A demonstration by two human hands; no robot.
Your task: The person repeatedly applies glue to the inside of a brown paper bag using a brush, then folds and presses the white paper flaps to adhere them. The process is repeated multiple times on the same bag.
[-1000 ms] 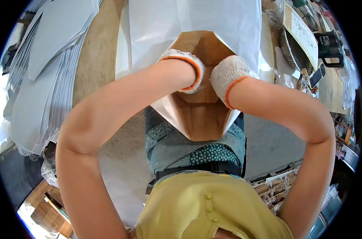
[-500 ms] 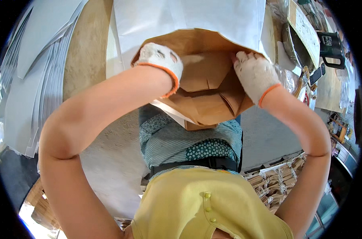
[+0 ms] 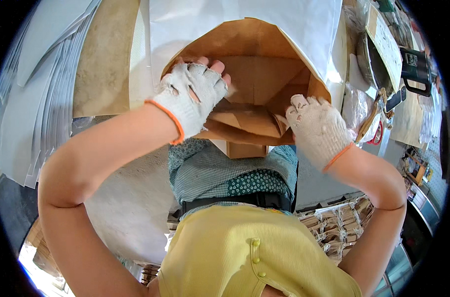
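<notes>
A large paper bag [image 3: 254,74], brown inside and white outside, lies with its wide mouth toward me. My left hand [image 3: 192,96], in a worn white glove with an orange cuff, is at the left side of the mouth. Its bare fingertips poke out of the glove and reach over the inside, fingers stretched out; the thumb is hidden. At the right corner of the mouth, my right hand [image 3: 316,126], gloved alike, has its fingers curled against the bag's near edge. Inside the bag, folded brown flaps show near the front.
A fanned stack of white sheets [image 3: 39,114] stands at the left beside a tan board [image 3: 106,59]. To the right are a dark mug [image 3: 416,69], a phone [image 3: 396,99], clear plastic wrap [image 3: 356,106] and red-handled scissors [image 3: 377,134]. Tied brown bundles [image 3: 339,227] lie low at the right.
The bag's mouth has opened taller, its far rim higher. My left hand has come partly out of the bag, fingertips now showing. My right hand has moved down along the right rim toward me.
</notes>
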